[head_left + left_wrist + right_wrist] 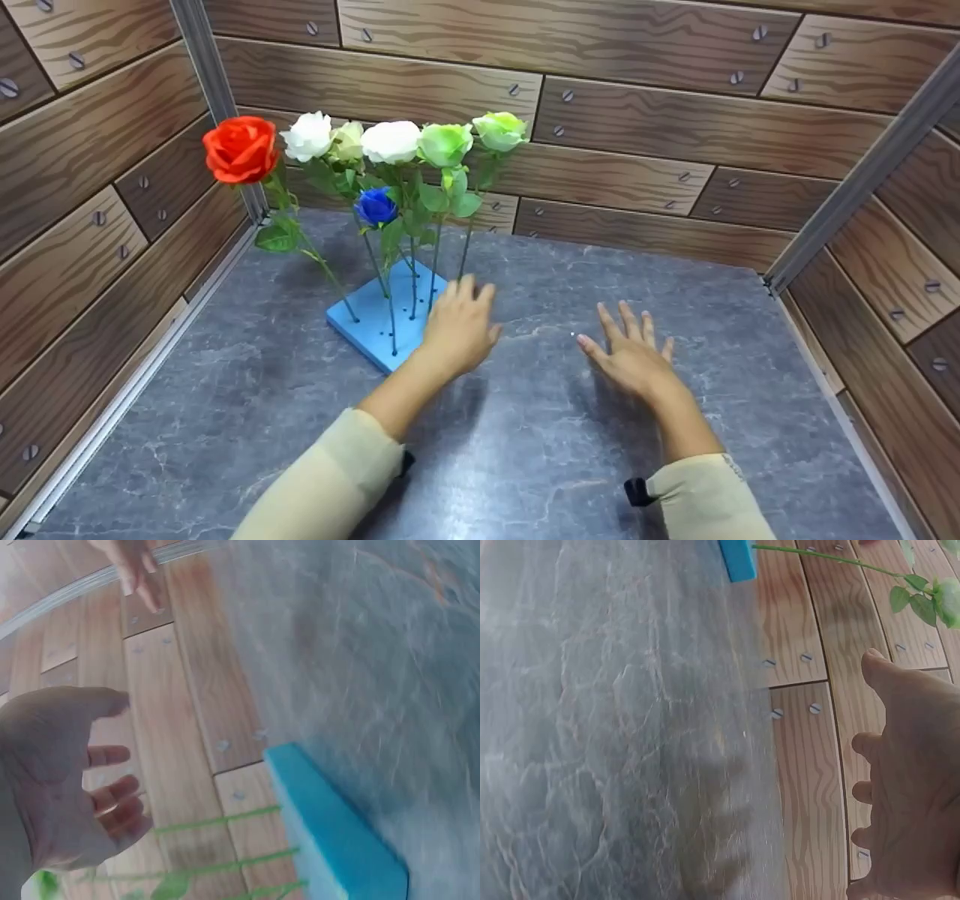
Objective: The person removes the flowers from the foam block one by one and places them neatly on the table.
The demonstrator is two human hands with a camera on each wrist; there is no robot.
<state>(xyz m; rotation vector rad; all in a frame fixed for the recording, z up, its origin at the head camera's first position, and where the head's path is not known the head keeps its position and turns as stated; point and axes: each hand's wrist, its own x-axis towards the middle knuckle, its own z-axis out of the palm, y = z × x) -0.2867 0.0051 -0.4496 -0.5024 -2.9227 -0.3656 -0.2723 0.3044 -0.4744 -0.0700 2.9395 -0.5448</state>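
Note:
A blue foam-like board [375, 330] with small holes lies on the table, artificial roses standing in it. A red rose [241, 150] leans out to the left. Behind the short blue rose [376, 207] rise a white rose [307, 136], a cream rose [347, 141], another white rose [391, 142] and two green ones, the left green rose [445, 145] and the right green rose [501, 131]. My left hand [459, 330] hovers over the board's right side, fingers loosely bent; the left wrist view shows nothing in it. Spread and holding nothing, my right hand [637, 356] is farther right.
The grey marbled tabletop [555, 450] runs back to a wood-plank-patterned wall [615, 120]. Side walls with metal corner posts, such as the right post [840, 172], bound it. Stems and leaves [435, 199] crowd the space above the board.

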